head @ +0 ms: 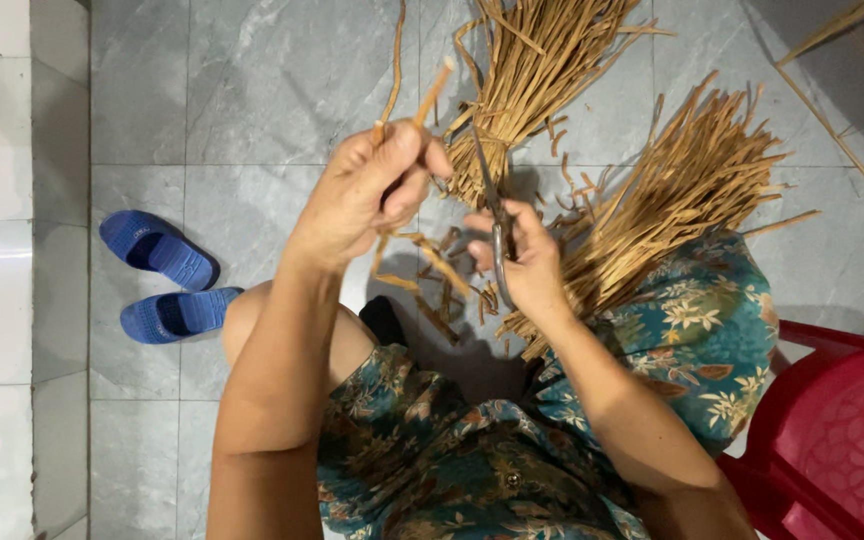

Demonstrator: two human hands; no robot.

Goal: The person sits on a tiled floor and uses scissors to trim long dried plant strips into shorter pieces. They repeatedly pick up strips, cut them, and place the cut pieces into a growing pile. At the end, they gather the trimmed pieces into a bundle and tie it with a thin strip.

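Dry fibrous straw strips (652, 200); glossy red plastic chair (842, 440); polished stone tiles (252, 80).

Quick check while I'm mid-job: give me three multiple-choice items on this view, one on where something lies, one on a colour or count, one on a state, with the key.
1. Where do the slippers lie?
A. On the floor, left of the person's knee
B. On the red chair
C. On the person's lap

2. What colour is the chair?
A. Green
B. Red
C. White

3. What is the right hand doing?
A. Resting open on the floor
B. Gripping a slipper
C. Gripping a knife

Key: 1 A, the blue pair sits on the grey tiles at left. 2 B, its red plastic shows at lower right. 3 C, its fingers close round the handle while the left hand pinches a strip.
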